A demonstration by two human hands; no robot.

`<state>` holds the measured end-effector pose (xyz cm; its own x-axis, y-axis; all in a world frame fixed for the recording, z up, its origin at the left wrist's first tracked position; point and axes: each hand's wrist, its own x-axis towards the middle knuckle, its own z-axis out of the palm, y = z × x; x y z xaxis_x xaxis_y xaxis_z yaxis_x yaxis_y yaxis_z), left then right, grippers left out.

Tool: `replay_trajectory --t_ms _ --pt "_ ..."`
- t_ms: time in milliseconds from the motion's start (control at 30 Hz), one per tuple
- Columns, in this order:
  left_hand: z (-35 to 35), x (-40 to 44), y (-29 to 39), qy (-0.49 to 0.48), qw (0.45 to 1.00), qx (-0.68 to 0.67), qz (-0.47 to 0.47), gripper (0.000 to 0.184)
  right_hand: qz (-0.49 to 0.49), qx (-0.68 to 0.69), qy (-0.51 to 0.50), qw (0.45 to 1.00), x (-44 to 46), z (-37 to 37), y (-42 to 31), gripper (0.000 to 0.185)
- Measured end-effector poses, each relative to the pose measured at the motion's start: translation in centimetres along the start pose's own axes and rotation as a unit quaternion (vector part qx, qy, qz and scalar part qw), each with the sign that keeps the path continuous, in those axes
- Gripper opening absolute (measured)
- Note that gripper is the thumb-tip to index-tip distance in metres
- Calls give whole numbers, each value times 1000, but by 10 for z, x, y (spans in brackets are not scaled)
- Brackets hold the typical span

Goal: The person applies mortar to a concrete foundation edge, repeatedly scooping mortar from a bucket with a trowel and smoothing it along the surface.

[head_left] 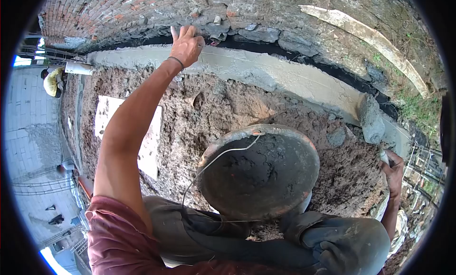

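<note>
My left hand [186,46] rests at the far edge of a long, low mortar-topped wall [228,61], fingers apart and nothing seen in them. At the right, my right hand [393,168] is wrapped around the pale handle of a trowel [371,121]. The trowel's blade is coated in grey mortar and lies against the near side of the low wall. Between my knees and the wall stands a round basin [259,213] with wet grey mortar [256,166] inside. A thin wire handle arches over its left side.
Rough soil surrounds the basin. A white board [151,154] lies left, partly behind my left arm. Beyond the low wall run a dark gap and a stone and brick wall [118,9]. Another person [51,83] is at the far left. Rods and debris lie right.
</note>
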<state>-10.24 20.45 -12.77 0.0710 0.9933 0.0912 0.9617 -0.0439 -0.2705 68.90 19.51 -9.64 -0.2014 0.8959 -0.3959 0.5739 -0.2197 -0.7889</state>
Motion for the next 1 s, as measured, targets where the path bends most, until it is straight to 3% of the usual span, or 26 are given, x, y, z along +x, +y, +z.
replay_trajectory --t_ms 167,500,633,733,800,967,1000 --pt "5 -12 -4 0 1000 -27 -16 18 -18 -3 14 1000 7 5 4 40" --pt "13 1 23 -24 997 -16 71 16 -5 -11 13 1000 0 5 -5 39" --pt "12 2 24 9 995 -21 99 16 -4 20 -19 1000 1 5 -12 39" --pt "6 1 22 3 997 -3 82 18 -29 -44 20 998 0 -3 -4 37" --pt "1 0 21 29 996 -12 81 17 18 -28 -12 999 -2 -14 -15 40" --pt "3 5 16 56 997 -4 54 13 -30 -57 20 998 -2 -27 -29 43" --pt "3 5 17 57 997 1 48 11 -50 -131 28 990 1 -33 -26 42"
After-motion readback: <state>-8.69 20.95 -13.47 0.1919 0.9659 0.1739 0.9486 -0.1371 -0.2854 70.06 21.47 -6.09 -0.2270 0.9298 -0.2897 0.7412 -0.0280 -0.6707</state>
